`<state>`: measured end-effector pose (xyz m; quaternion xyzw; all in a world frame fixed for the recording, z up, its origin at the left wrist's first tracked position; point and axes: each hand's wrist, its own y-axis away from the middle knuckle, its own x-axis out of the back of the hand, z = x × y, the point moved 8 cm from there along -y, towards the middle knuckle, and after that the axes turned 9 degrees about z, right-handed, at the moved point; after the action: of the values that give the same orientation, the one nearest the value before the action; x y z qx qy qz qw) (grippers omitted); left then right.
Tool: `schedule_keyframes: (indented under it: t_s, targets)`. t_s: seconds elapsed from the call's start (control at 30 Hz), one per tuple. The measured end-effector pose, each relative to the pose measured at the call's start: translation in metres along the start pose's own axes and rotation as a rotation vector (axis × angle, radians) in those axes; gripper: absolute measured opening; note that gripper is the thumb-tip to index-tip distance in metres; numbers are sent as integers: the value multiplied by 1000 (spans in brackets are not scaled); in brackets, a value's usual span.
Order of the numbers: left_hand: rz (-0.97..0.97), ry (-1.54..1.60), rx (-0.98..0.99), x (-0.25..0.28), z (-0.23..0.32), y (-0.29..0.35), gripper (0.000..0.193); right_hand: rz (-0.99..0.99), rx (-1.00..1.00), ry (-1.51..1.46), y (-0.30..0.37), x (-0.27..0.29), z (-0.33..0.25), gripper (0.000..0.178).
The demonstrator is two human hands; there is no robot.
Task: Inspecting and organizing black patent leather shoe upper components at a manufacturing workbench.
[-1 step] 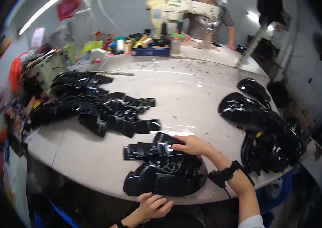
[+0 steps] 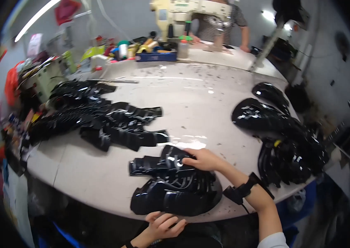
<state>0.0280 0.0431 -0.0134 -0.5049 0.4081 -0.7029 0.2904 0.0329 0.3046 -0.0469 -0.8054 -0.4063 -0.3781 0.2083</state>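
A glossy black, patent-looking stitched piece (image 2: 175,197) lies near the table's front edge, with thin cord-like strands across its middle. My right hand (image 2: 202,159) grips the far side of this piece, thumb on top and fingers over its edge. At the near edge rests my left hand (image 2: 164,225), fingers loosely bent and apart, just below the piece and holding nothing. Whether its fingertips touch the piece I cannot tell. A black strap device (image 2: 241,191) is around my right wrist.
More glossy black pieces lie in a pile (image 2: 113,122) on the left and rounded ones in a heap (image 2: 290,140) on the right. At the back stand a blue tray (image 2: 156,57), thread spools and a sewing machine (image 2: 195,8), with another person behind. Small scraps dot the white table (image 2: 200,95).
The whole view has shifted slightly, so things sit a little farther left. Both hands keep their places at the black piece.
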Motion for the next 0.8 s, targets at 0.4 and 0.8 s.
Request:
schedule_keyframes:
  t_s: [0.4,0.8]
  targets:
    - [10,-48,-104,-11,3,-6,24,1146,-264,497,194,162,57,9]
    - [9,-1,82,-1,1,-17,28,543,-740,873,219,165,132,20]
